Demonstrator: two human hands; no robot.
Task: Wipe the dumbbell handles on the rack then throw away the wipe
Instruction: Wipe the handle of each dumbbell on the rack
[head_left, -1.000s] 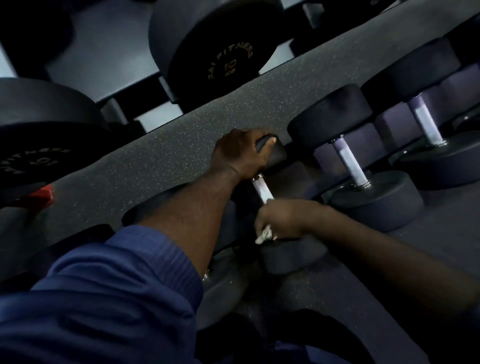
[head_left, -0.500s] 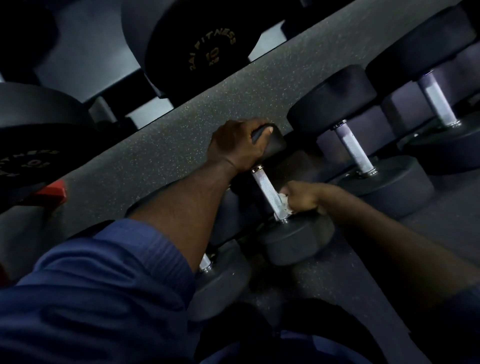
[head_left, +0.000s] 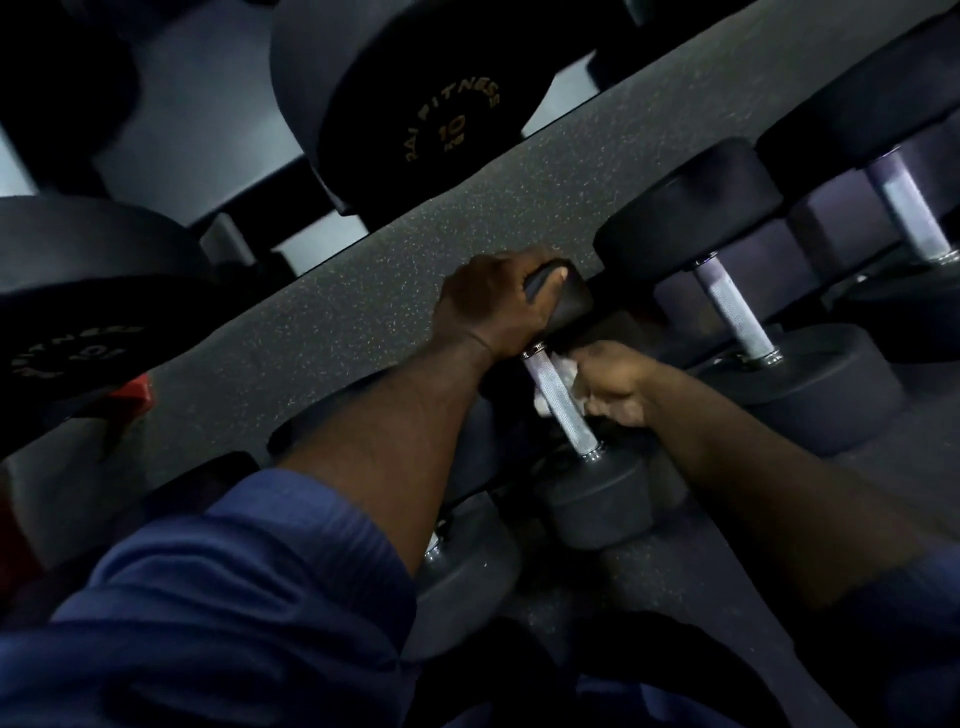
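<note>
On speckled grey rack shelf (head_left: 363, 312), head view: gripped black rubber dumbbell head (head_left: 571, 306) with left hand (head_left: 493, 306), fingers curled; pinched crumpled white wipe (head_left: 567, 370) against knurled steel handle (head_left: 563, 405) with right hand (head_left: 615, 387). Could have dropped wipe through slackened pinch, or rolled dumbbell.

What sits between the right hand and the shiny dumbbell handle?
A crumpled white wipe, which the right hand holds against the dumbbell handle; the head view shows it.

The wipe (head_left: 568, 370) is mostly hidden behind the handle (head_left: 562, 401) and right hand (head_left: 615, 387).
</note>
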